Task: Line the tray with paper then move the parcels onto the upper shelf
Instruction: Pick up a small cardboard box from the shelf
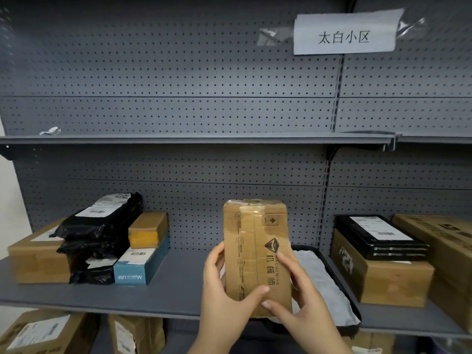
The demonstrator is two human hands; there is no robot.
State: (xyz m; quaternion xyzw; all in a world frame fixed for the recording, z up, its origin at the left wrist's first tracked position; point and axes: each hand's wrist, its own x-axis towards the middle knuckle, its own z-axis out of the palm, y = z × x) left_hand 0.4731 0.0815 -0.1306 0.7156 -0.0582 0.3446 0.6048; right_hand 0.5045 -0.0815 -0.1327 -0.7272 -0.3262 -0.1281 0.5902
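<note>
Grey pegboard shelving [178,72], paper label above; landmark for all entries: the cardboard parcel [255,251] held upright at centre.

Hands: left hand [219,284] and right hand [296,300] both clasp the parcel's lower half, fingers [286,261] wrapped round its edges.

Behind and right of the parcel: dark tray [334,274] on the middle shelf, pale paper [314,274] lying in it.

Above the parcel: upper shelf [194,139], bare but for a crumpled scrap [50,131] far left.

Left of the parcel: black mailers [102,226], blue box [140,267].

Handling advice, as judged: keep both palms under the weight, raise it clear of the shelf lip, then slide it flat and well back.

Not determinable: the tray's near end, covered by hands and parcel; the upper shelf's top, seen edge-on; the parcel's contents.
</note>
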